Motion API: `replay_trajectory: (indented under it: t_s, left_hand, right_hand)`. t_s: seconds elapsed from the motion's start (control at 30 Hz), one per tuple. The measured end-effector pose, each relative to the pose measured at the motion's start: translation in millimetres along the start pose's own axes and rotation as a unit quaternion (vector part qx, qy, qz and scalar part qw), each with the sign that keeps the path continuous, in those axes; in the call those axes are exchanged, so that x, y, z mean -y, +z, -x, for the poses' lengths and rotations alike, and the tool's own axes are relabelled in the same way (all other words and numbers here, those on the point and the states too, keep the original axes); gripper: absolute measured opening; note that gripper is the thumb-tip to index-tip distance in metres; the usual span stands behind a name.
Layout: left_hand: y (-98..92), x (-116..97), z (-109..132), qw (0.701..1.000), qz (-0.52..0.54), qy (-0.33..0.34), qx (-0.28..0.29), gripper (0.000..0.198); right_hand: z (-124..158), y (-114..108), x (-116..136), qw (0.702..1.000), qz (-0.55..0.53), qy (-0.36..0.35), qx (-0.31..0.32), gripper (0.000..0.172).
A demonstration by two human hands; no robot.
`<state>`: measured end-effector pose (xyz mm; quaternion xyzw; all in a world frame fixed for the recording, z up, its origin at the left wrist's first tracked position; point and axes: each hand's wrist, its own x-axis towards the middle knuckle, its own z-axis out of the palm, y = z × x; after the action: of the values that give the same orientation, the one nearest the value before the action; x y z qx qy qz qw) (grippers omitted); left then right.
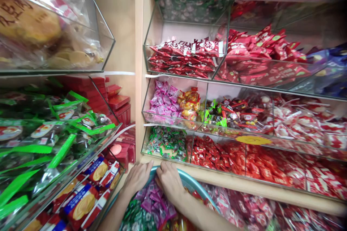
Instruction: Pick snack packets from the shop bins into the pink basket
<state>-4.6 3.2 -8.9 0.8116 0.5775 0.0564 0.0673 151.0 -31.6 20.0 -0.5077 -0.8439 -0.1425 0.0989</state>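
Note:
A teal basin [199, 184] is below me at the lower middle, pressed close to the wooden shelf edge. It holds purple-wrapped candies [154, 200], green-wrapped candies [138, 216] and some yellow and red ones, partly covered by my arms. My left hand [138, 177] is closed at the basin's far rim, left of centre. Just right of it, my right hand [169, 178] bends its fingers over the same rim. The thumbs and the undersides of the fingers are partly hidden.
Clear shelf bins ahead hold purple candies [164, 103], small green candies [168, 142] and red packets [187, 57]. At left, a bin of green-edged packs [54, 130] juts out above blue-and-red biscuit packs [81, 202]. A wooden post [139, 61] divides the two sides.

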Motion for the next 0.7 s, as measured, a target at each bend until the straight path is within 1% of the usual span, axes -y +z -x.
replay_trajectory:
  t_s: [0.1,0.17,0.23,0.3,0.37,0.43,0.53,0.6,0.63,0.7]
  left_hand:
    - [2.0,2.0,0.3,1.0,-0.009,0.016,0.006,0.052]
    - [-0.2,1.2,1.2,1.0,-0.005,0.016,0.011,0.052]
    - [-4.0,-0.7,1.9,1.0,-0.002,0.015,0.016,0.052]
    - [-7.5,-2.8,2.3,1.0,0.016,0.007,0.017,0.051]
    - [-9.6,-4.4,2.3,0.999,0.043,-0.006,0.008,0.053]
    - [-10.2,-5.5,2.2,0.997,0.068,-0.019,-0.007,0.058]
    - [-9.3,-6.6,2.4,0.994,0.096,-0.051,-0.026,0.071]
    - [-8.6,-7.0,2.8,0.992,0.104,-0.063,-0.034,0.077]
    - [-8.4,-7.1,2.9,0.992,0.105,-0.065,-0.037,0.078]
    - [-8.6,-7.3,3.2,0.992,0.104,-0.061,-0.04,0.078]
  right_hand:
    - [0.7,-0.4,1.2,1.0,-0.006,-0.001,-0.003,0.007]
    - [1.8,-3.3,2.4,1.0,-0.011,-0.007,-0.012,0.009]
    - [3.5,-10.4,3.3,1.0,-0.014,-0.014,-0.024,0.011]
    - [4.2,-25.3,3.1,0.998,-0.022,-0.026,-0.048,0.011]
    - [1.2,-50.9,-0.1,0.994,-0.035,-0.046,-0.09,0.013]
    - [-9.5,-86.7,-8.3,0.986,-0.043,-0.068,-0.147,0.017]
    - [-44.1,-146.4,-31.7,0.971,-0.029,-0.088,-0.222,0.027]
    - [-76.1,-178.2,-52.3,0.973,-0.013,-0.072,-0.219,0.026]
    - [-92.7,-189.4,-62.6,0.976,0.001,-0.056,-0.209,0.023]
    - [-123.3,-201.7,-80.8,0.986,0.037,-0.015,-0.164,0.02]
